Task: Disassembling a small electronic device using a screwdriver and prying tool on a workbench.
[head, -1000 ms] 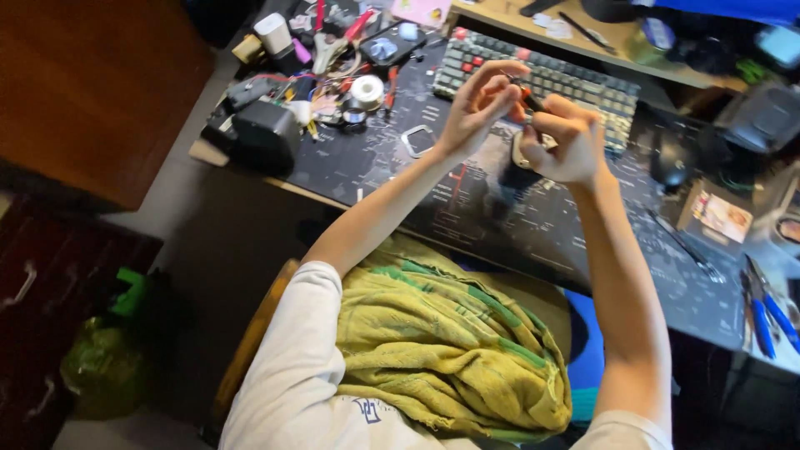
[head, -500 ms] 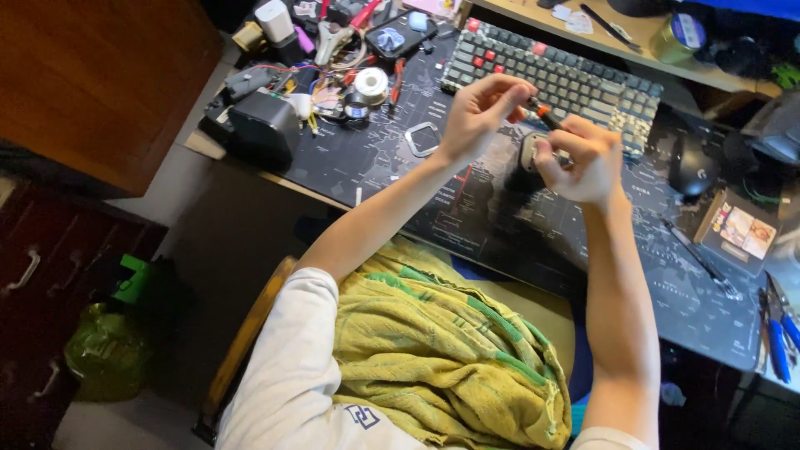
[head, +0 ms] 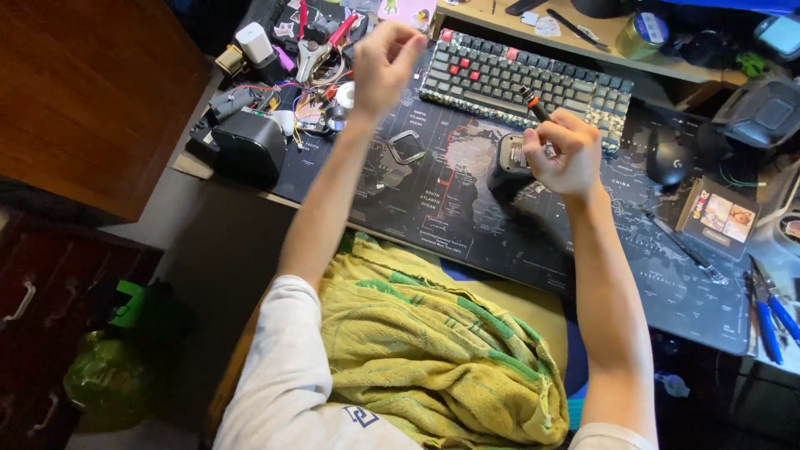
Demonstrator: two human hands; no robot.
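My right hand (head: 568, 157) is closed around a small screwdriver (head: 531, 101) with a black and orange grip, its tip pointing up toward the keyboard (head: 517, 77). Just left of that hand, a small dark device (head: 508, 160) lies on the black map-printed desk mat (head: 433, 212). My left hand (head: 385, 57) is raised over the mat's far left, fingers pinched together; anything between them is too small to see. It hovers beside a heap of tools and wires (head: 308, 58).
A black box (head: 246, 146) stands at the mat's left edge and a metal frame piece (head: 406, 147) lies near it. A black mouse (head: 667, 158), a card (head: 721, 215) and blue-handled pliers (head: 771, 312) are to the right. A yellow-green towel (head: 433, 358) covers my lap.
My hands have parted. The left hand swung away to the left, toward the tool heap. The right hand stayed over the dark device with the screwdriver.
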